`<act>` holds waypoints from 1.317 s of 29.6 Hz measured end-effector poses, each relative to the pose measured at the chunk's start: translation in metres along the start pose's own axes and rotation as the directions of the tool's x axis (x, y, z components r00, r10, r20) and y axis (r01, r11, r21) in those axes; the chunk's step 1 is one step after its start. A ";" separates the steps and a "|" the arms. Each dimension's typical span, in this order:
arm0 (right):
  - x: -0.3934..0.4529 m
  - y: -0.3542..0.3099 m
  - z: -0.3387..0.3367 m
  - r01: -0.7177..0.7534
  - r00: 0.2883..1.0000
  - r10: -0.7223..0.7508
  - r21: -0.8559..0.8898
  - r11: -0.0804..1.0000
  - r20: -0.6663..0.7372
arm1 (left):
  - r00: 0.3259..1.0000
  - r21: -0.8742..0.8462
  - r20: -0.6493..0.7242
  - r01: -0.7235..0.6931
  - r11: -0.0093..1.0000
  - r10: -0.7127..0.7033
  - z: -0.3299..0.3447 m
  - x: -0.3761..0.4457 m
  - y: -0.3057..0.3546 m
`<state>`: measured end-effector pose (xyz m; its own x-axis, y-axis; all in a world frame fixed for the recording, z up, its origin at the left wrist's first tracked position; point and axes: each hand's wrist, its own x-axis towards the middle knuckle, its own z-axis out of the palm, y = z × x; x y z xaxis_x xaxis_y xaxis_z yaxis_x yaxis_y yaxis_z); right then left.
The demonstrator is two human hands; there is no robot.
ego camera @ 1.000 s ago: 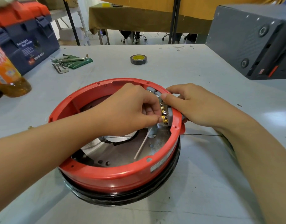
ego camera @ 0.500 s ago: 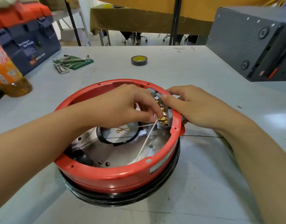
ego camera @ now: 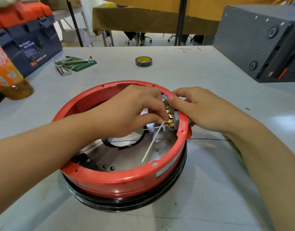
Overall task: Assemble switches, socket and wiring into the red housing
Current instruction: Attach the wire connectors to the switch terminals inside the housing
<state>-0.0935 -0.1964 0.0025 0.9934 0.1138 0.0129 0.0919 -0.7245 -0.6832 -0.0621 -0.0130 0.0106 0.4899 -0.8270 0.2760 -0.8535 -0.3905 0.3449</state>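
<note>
1. Head view: I see the red housing (ego camera: pixel 120 182), a round ring on a black base, sitting on the grey table (ego camera: pixel 210 189) right in front of me, open side up, with a metal floor inside.
2. My left hand (ego camera: pixel 131 110) reaches over the ring from the near left; its thumb and fingertips are pinched on a white wire (ego camera: pixel 151 144) right at the brass terminals (ego camera: pixel 169 120).
3. The terminals belong to a grey switch block (ego camera: pixel 176 122) seated against the inner wall on the ring's right side.
4. My right hand (ego camera: pixel 203 110) wraps over the rim from outside, fingers curled round the block's outer side and the thumb tip pressing its top from inside.
5. The wire's free end slants down toward the near floor of the housing; a second white wire crosses it just under my left thumb.
6. Further back on the table lie a roll of tape (ego camera: pixel 143 61), some hex keys (ego camera: pixel 66 65), an orange bottle (ego camera: pixel 8 77) and a blue toolbox (ego camera: pixel 26 40); a grey case (ego camera: pixel 260 40) stands at the right.
</note>
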 end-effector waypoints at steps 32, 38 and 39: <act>0.000 -0.003 0.001 0.019 1.000 -0.021 -0.082 0.996 -0.023 | 1.000 -0.003 -0.002 -0.003 1.000 0.003 0.002 0.001 0.005; -0.001 -0.004 0.001 0.026 0.999 -0.029 -0.103 0.994 -0.027 | 1.000 -0.002 0.002 0.009 1.000 -0.009 0.002 0.003 0.006; 0.000 -0.003 0.001 0.026 0.999 -0.029 -0.101 0.995 -0.027 | 1.000 -0.003 0.004 0.012 1.000 -0.012 0.002 0.003 0.006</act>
<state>-0.0943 -0.1934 0.0042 0.9918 0.1162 0.0530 0.1245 -0.7860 -0.6055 -0.0663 -0.0182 0.0119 0.4993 -0.8237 0.2687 -0.8470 -0.3989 0.3513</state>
